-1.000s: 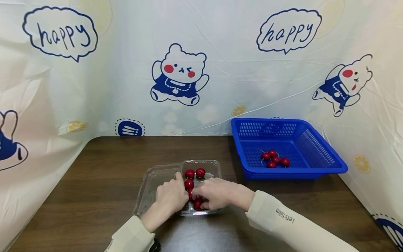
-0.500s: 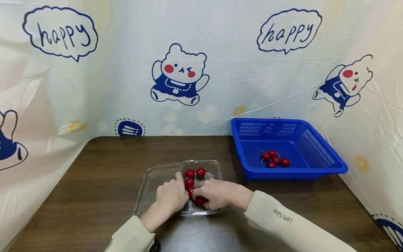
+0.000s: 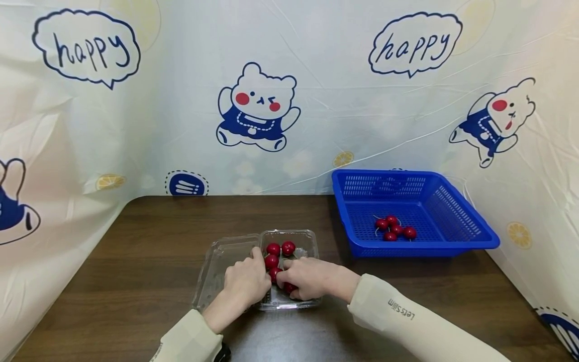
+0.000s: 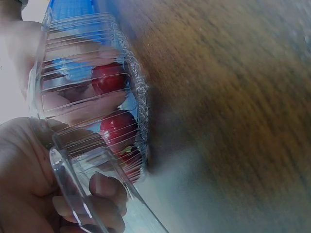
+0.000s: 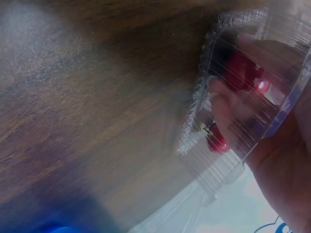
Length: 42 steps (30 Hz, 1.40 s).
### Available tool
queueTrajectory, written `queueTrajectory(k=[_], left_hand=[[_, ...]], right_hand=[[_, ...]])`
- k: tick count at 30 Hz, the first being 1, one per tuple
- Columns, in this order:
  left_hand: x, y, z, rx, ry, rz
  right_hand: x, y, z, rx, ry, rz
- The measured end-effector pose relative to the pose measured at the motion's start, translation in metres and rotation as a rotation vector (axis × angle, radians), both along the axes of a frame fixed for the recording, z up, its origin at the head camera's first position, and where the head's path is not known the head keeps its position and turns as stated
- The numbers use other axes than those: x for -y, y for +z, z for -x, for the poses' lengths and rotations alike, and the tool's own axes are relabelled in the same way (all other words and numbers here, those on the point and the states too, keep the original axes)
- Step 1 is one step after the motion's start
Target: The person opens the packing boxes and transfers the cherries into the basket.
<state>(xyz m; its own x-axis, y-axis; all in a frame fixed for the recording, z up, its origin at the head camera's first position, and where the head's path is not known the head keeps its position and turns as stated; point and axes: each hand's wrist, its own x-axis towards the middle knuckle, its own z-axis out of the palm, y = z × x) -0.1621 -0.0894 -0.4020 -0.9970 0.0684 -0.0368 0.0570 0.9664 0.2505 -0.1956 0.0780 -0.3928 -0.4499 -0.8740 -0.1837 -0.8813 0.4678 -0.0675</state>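
A clear plastic clamshell box (image 3: 294, 305) lies on the table with its lid (image 3: 212, 264) folded out to the left. My left hand (image 3: 246, 281) grips the box along its hinge side; in the left wrist view its fingertips (image 4: 109, 189) curl behind the clear plastic. Inside the box, my right hand (image 3: 309, 278) pinches a red cherry (image 3: 290, 287), which is partly covered by the fingers. The left wrist view shows that cherry (image 4: 108, 77) between finger and thumb, low in the box. Several other cherries (image 3: 271, 261) sit along the box's left side and back.
A blue plastic basket (image 3: 425, 246) stands at the back right, with several stemmed cherries (image 3: 396, 230) on its floor. Behind the brown wooden table (image 3: 149, 241) hangs a pale printed curtain (image 3: 190, 125).
My right hand has drawn the pinched cherry slightly back from the box's front wall, and it now shows less. The cherries along the left side have shifted a little. My left hand has stayed put.
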Motion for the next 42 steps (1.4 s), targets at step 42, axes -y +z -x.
queueTrajectory(k=[42], left_hand=[[0.0, -0.002, 0.001, -0.002, -0.001, 0.006]], right_hand=[[-0.013, 0.025, 0.002, -0.065, -0.018, 0.075]])
